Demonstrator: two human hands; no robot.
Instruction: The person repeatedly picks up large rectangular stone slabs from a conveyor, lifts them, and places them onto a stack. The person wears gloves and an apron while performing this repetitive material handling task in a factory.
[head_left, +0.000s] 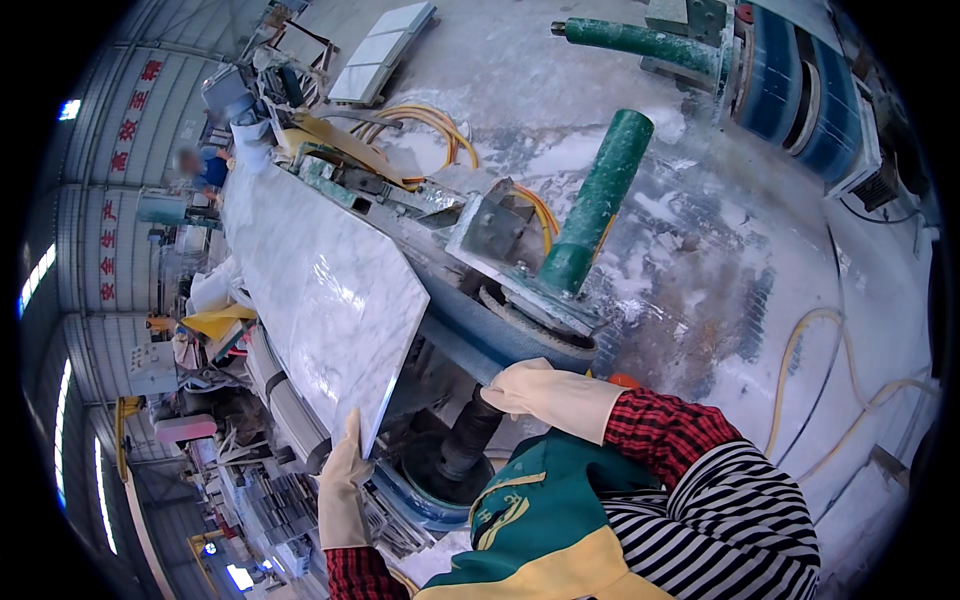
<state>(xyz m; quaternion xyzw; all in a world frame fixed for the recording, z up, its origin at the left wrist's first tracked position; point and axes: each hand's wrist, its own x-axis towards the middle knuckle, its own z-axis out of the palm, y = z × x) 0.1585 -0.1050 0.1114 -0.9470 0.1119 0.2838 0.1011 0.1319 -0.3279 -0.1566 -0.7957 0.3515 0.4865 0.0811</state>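
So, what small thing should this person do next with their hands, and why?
I'd probably bring the right hand across to the near edge of the marbled slab: only the left hand seems to touch it, at its near corner, while the right is over at the black post near the blue belt. A second hand would likely steady such a wide piece.

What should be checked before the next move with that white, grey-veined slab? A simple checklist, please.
1. Left hand and right hand gloved: ok.
2. Left hand at the slab's near corner: ok.
3. Right hand well clear of the blue belt: not ok; it appears right beside the belt's end.
4. Belt standing still: cannot tell from one picture.
5. Slab supported underneath: cannot tell; its underside is hidden.
6. Coiled yellow hoses apart from the slab: ok, on the floor beyond the machine.
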